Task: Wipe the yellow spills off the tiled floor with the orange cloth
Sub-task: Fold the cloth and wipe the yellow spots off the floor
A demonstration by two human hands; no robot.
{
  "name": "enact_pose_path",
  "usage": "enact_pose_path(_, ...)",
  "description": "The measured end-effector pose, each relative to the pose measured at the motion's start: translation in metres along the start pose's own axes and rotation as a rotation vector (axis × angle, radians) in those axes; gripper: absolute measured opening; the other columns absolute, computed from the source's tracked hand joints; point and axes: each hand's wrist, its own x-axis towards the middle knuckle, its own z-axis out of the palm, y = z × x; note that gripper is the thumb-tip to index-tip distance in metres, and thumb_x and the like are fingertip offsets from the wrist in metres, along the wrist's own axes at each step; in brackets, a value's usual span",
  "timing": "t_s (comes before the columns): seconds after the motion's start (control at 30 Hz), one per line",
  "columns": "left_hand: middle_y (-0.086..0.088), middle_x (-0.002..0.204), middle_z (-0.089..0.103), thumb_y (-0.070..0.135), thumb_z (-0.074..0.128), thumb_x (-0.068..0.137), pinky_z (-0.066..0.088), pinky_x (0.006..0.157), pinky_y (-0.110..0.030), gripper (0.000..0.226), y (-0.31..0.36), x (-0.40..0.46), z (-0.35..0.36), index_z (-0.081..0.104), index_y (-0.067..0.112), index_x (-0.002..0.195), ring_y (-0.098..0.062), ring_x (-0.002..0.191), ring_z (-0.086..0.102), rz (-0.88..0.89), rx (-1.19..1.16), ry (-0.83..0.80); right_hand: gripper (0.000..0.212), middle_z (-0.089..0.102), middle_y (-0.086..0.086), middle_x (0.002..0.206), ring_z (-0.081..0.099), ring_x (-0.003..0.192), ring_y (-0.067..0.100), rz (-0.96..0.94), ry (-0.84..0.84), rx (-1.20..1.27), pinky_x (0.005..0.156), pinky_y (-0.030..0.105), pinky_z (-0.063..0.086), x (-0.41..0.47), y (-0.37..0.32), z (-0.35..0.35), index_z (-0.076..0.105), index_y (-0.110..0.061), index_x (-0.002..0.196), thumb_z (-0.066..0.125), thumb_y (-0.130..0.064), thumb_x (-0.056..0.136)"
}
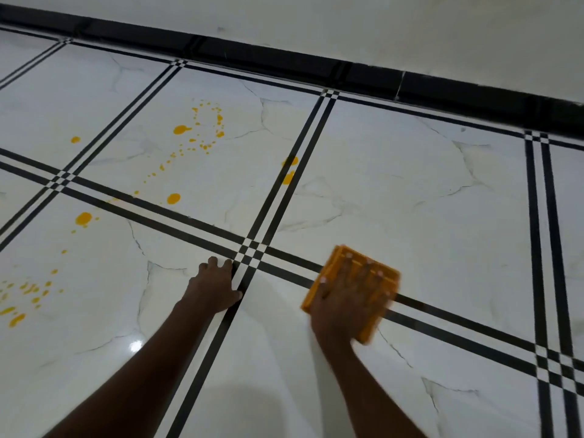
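My right hand (344,306) presses flat on a folded orange cloth (339,259) lying on the white tiled floor (410,200), across a black tile stripe. My left hand (215,287) rests palm down on the floor beside a stripe crossing, fingers spread, holding nothing. Yellow spills lie to the left and beyond the hands: a ring of drops (208,124), a large drop (173,198), two blobs on a stripe (289,169), another blob (83,218) and a scatter near the left edge (22,298). The cloth is apart from all of them.
White marble-look tiles with double black stripes cover the floor. A black skirting band (316,63) runs along the base of a white wall (410,26) at the top. A light glare spot (136,345) shows near my left forearm.
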Motion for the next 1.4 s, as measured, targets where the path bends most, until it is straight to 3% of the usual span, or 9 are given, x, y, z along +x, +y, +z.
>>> enact_pose_path(0.13, -0.014, 0.135, 0.046, 0.043, 0.068, 0.084, 0.046, 0.103, -0.042, 0.074, 0.0, 0.0, -0.013, 0.038, 0.017, 0.147, -0.032, 0.127, 0.045, 0.015, -0.019, -0.086, 0.072, 0.014, 0.013, 0.17, 0.01, 0.157, 0.041, -0.488, -0.204, -0.064, 0.124, 0.064, 0.005, 0.041, -0.04, 0.018, 0.02, -0.028, 0.162, 0.026, -0.058, 0.098)
enact_pose_path(0.37, -0.015, 0.148, 0.042, 0.051, 0.067, 0.086, 0.039, 0.11, -0.042, 0.084, -0.041, -0.003, -0.045, 0.029, 0.019, 0.154, -0.032, 0.135, 0.041, -0.024, -0.027, -0.078, 0.075, 0.018, 0.017, 0.169, 0.015, 0.154, 0.046, -0.278, -0.206, -0.095, 0.122, 0.067, 0.007, 0.065, -0.018, 0.001, 0.02, -0.024, 0.163, 0.028, -0.059, 0.097)
enact_pose_path(0.57, -0.013, 0.161, 0.021, 0.052, 0.063, 0.087, 0.035, 0.114, -0.048, 0.088, -0.072, 0.031, -0.049, 0.019, 0.022, 0.157, -0.031, 0.147, 0.023, 0.025, -0.015, 0.037, 0.08, 0.006, 0.011, 0.172, 0.001, 0.157, 0.039, -0.823, -0.417, -0.193, 0.123, 0.066, 0.0, 0.101, -0.143, 0.034, 0.01, -0.033, 0.163, 0.008, -0.066, 0.09)
enact_pose_path(0.67, -0.014, 0.164, 0.011, 0.051, 0.062, 0.088, 0.03, 0.116, -0.048, 0.092, -0.086, 0.063, -0.061, 0.013, 0.018, 0.158, -0.029, 0.151, 0.012, 0.063, -0.034, 0.056, 0.078, 0.006, 0.012, 0.172, 0.003, 0.157, 0.041, -0.671, -0.442, -0.3, 0.122, 0.066, 0.0, 0.139, -0.168, 0.037, 0.006, -0.032, 0.163, 0.015, -0.066, 0.093)
enact_pose_path(0.77, -0.017, 0.16, 0.018, 0.047, 0.064, 0.087, 0.032, 0.115, -0.048, 0.085, -0.08, 0.082, -0.073, 0.024, 0.015, 0.155, -0.033, 0.148, 0.018, 0.126, -0.097, -0.006, 0.08, 0.034, 0.025, 0.161, 0.033, 0.145, 0.053, -0.462, -0.315, -0.302, 0.11, 0.077, 0.027, 0.131, -0.134, 0.03, 0.03, -0.019, 0.159, 0.013, -0.066, 0.096)
enact_pose_path(0.83, -0.016, 0.158, 0.021, 0.043, 0.062, 0.088, 0.031, 0.114, -0.048, 0.077, -0.073, 0.086, -0.076, 0.03, 0.014, 0.152, -0.034, 0.146, 0.022, 0.157, -0.095, -0.017, 0.079, 0.038, 0.028, 0.157, 0.04, 0.14, 0.056, -0.415, -0.345, -0.295, 0.104, 0.078, 0.034, 0.107, -0.105, 0.024, 0.027, -0.017, 0.158, 0.008, -0.066, 0.099)
enact_pose_path(1.1, -0.011, 0.164, -0.014, 0.06, 0.033, 0.093, 0.007, 0.123, -0.05, 0.086, -0.056, 0.124, -0.027, -0.003, 0.019, 0.159, -0.031, 0.153, -0.01, 0.247, -0.025, 0.256, 0.093, 0.034, 0.03, 0.159, 0.032, 0.143, 0.057, -0.326, -0.242, -0.243, 0.111, 0.078, 0.021, 0.249, -0.157, 0.046, 0.031, -0.014, 0.159, 0.0, -0.072, 0.094)
enact_pose_path(1.27, -0.006, 0.164, -0.005, 0.065, 0.031, 0.088, 0.012, 0.12, -0.048, 0.086, -0.068, 0.135, -0.007, 0.007, 0.025, 0.159, -0.025, 0.153, -0.002, 0.282, -0.037, 0.378, 0.088, 0.035, 0.022, 0.161, 0.029, 0.148, 0.049, -0.565, -0.238, -0.153, 0.118, 0.07, 0.017, 0.237, -0.227, 0.078, 0.034, -0.021, 0.158, 0.008, -0.073, 0.092)
enact_pose_path(1.4, -0.011, 0.165, 0.001, 0.069, 0.027, 0.083, 0.017, 0.121, -0.049, 0.09, -0.063, 0.127, -0.022, 0.01, 0.022, 0.159, -0.031, 0.153, 0.007, 0.238, -0.065, 0.333, 0.07, 0.011, 0.009, 0.171, 0.007, 0.157, 0.039, -0.827, -0.277, -0.207, 0.122, 0.067, 0.008, 0.152, -0.193, 0.065, 0.01, -0.035, 0.163, 0.024, -0.062, 0.101)
